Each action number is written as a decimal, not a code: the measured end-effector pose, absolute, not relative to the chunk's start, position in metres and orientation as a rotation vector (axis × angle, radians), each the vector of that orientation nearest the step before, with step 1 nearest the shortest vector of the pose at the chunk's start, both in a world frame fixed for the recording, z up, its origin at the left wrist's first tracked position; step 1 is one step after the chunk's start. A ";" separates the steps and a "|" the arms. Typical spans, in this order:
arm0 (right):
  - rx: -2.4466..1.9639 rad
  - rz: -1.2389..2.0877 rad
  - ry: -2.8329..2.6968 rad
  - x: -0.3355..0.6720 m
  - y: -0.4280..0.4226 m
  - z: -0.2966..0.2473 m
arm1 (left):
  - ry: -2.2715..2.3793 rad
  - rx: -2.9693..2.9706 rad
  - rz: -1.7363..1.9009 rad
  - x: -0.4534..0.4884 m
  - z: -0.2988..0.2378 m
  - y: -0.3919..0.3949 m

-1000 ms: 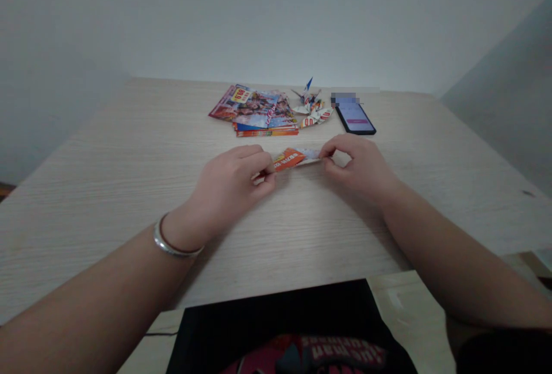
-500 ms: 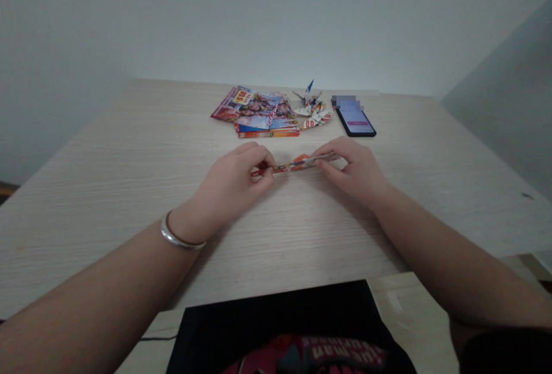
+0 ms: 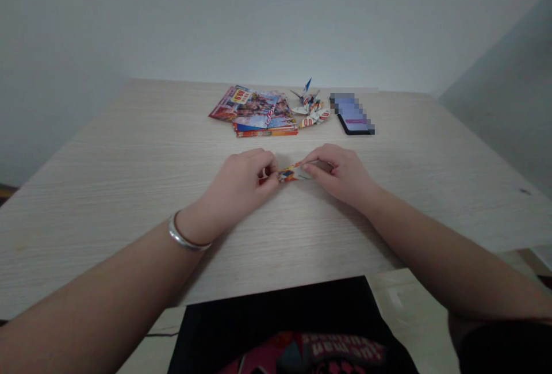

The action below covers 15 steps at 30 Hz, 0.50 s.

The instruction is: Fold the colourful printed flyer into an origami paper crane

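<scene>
Between my two hands is a small piece of folded printed paper (image 3: 290,175), coloured red, orange and white. My left hand (image 3: 250,177), with a silver bangle at the wrist, pinches its left end between thumb and fingers. At the right end, the thumb and fingers of my right hand (image 3: 338,171) are closed on the same paper. Parts of the paper are hidden behind my fingers. Just beyond lie several folded paper cranes (image 3: 311,110) made of similar printed paper.
A stack of colourful printed sheets (image 3: 259,110) lies at the back of the pale wooden table (image 3: 142,149). To the right of the cranes is a phone (image 3: 356,118) with its screen lit. The wall (image 3: 276,23) stands behind the table's far edge.
My hands have come closer together, the right one moving left and the left one slightly right. The paper has tilted, so more of its printed face shows.
</scene>
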State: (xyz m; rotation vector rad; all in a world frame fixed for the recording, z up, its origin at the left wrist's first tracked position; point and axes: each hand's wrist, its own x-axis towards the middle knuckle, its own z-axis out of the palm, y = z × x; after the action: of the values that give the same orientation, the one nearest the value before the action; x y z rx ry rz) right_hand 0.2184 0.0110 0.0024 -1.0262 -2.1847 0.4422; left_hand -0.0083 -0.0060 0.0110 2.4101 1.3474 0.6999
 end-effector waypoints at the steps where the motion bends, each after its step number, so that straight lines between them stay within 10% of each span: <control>1: -1.033 0.442 -2.176 0.220 0.011 0.003 | 1.343 2.427 0.683 -0.008 0.012 -0.006; 15: -1.261 0.543 -2.017 0.246 0.020 0.008 | 1.300 2.362 0.476 -0.010 0.020 -0.007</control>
State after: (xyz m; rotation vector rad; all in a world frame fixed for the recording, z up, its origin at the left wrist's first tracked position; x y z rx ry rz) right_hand 0.2456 0.0204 0.0077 -1.2610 -2.0167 0.5432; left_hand -0.0098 -0.0068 0.0199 2.3617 1.2998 0.4760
